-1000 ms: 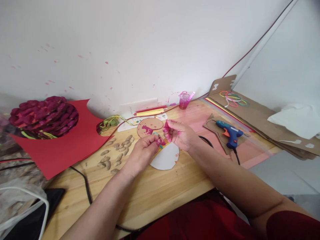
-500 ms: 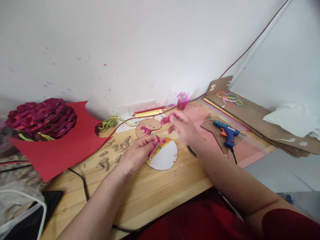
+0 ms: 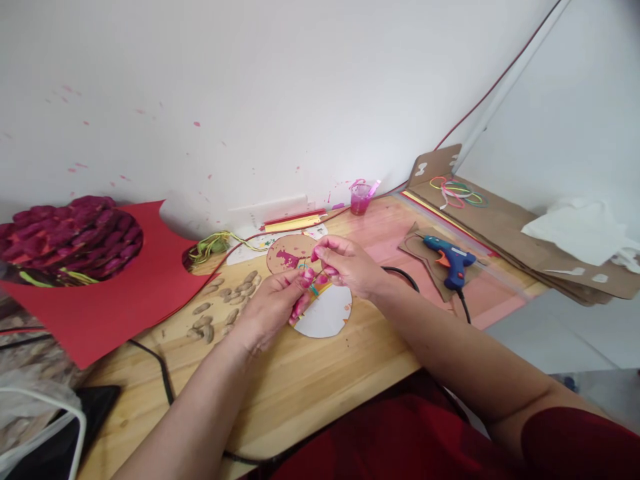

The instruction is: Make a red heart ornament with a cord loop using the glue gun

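Observation:
My left hand (image 3: 277,300), its fingertips stained magenta, pinches a thin teal cord (image 3: 314,290). Right beside it, my right hand (image 3: 347,267) is closed with thumb and fingers pressed together. What it pinches is too small to make out. Just below both hands lies a white round disc (image 3: 327,315) with a yellow band along its upper edge, partly covered by my left fingers. Behind the hands rests a brown cardboard disc (image 3: 287,250) splashed with magenta paint. Peanuts (image 3: 203,321) are scattered to the left of my left hand.
A blue glue gun (image 3: 453,260) lies on cardboard at right. By the wall stands a cup of magenta paint (image 3: 360,200). Red card (image 3: 100,313) with magenta-painted pieces (image 3: 75,233) is at left, near green yarn (image 3: 213,247). Coloured cords (image 3: 457,193) lie on stacked cardboard (image 3: 530,247).
My right hand has come down and left to meet my left hand, and its fingers have closed. My left hand keeps its pinch on the teal cord. The view has shifted slightly.

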`<state>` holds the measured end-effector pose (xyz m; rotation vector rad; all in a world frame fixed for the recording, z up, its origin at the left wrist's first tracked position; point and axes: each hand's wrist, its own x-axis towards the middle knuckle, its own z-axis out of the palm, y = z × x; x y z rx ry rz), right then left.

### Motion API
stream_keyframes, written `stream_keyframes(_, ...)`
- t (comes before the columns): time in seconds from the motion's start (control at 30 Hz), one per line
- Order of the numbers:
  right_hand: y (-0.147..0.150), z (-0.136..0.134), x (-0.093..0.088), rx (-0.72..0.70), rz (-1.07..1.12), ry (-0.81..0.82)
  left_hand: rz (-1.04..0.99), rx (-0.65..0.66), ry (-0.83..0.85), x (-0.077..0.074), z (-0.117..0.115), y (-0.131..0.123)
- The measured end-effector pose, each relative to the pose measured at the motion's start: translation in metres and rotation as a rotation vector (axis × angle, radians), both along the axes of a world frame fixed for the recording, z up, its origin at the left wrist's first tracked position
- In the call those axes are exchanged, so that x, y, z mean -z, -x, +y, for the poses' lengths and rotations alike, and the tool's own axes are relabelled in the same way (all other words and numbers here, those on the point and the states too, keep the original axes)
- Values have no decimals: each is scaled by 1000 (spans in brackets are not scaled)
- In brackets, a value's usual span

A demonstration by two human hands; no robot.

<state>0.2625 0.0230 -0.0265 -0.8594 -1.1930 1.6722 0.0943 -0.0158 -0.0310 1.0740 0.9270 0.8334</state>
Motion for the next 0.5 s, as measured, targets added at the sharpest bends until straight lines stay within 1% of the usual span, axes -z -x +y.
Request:
stream_keyframes(0.13,0,1,5,21,24,62,51,-12,-20,4,-2,-3)
stream_keyframes(0.23,0,2,6,56,37,78,82,-24,-10,7,-1,-5)
stream_keyframes(0.37,1,3,4,106,43,75,57,-50,48,9,0,-5)
stream_keyframes(0.5,1,3,3,124,45,56,31,-67,63,7,0,-5)
